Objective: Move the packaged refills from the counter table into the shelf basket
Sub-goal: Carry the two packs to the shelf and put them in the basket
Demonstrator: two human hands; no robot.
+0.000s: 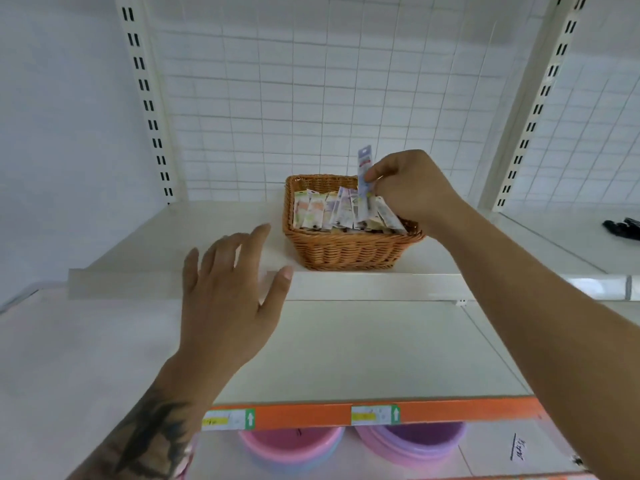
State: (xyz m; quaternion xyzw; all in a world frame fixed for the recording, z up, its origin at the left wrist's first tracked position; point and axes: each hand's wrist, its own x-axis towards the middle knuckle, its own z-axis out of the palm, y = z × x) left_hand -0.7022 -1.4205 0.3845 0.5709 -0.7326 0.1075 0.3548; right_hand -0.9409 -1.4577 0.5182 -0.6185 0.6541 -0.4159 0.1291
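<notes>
Wicker basket (pixel 346 251) sits mid-frame on the white shelf (pixel 173 237), already lined with refill packets (pixel 332 211) standing on edge. Your right hand (pixel 412 188) pinches one upright refill packet (pixel 364 178) over it (fingers clamped), while your left hand (pixel 225 292) hovers lower left, fingers spread.

Bright, even, diffuse light; shadows faint. Mild glare on the shelf edge (pixel 595 287) right of the right hand (pixel 412 188). Overall softness; wide-angle bending at edges.

Basket (pixel 349 251): woven brown wicker, rough. Refill packets (pixel 332 211): glossy printed plastic. Shelf (pixel 173 237): smooth, matt white. Back panel (pixel 311 81): white wire grid.
</notes>
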